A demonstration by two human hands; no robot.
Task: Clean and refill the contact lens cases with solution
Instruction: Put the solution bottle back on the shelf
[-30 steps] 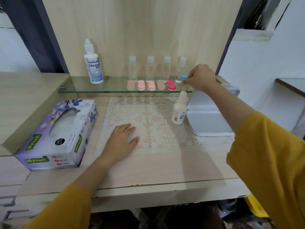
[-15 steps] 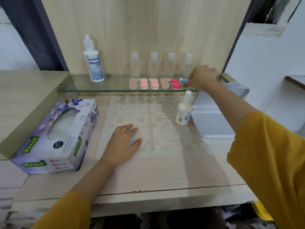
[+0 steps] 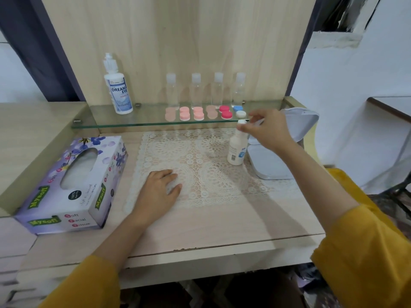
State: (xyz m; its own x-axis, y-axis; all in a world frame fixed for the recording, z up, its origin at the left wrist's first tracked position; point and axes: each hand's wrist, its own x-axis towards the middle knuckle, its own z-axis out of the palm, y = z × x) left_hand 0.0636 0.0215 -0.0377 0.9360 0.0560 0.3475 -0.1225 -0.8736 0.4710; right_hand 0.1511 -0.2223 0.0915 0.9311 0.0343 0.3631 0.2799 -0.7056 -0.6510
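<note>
Left hand (image 3: 159,190): I see it palm down on the lace mat (image 3: 200,165), fingers relaxed and holding nothing.
Right hand (image 3: 266,130): it is at the top of the small bottle (image 3: 236,150), with the fingers (image 3: 244,128) bunched at the white cap. That spot is blurred, so I cannot tell whether they grip the cap or only touch it.
Small bottle: upright on the right edge of the mat, just beside a white container (image 3: 269,165).
Lens cases (image 3: 198,113): in a row on the glass shelf (image 3: 144,121). Pale pink and pink pairs are to the left, then a red pair, then a blue-and-white pair nearest my right hand. All caps are on.
Clear bottles (image 3: 195,90): four, upright behind the cases.
Large solution bottle (image 3: 119,94): upright at the left of the shelf, well apart from the cases.
Tissue box (image 3: 73,185): on the table (image 3: 222,223), left of the mat.
</note>
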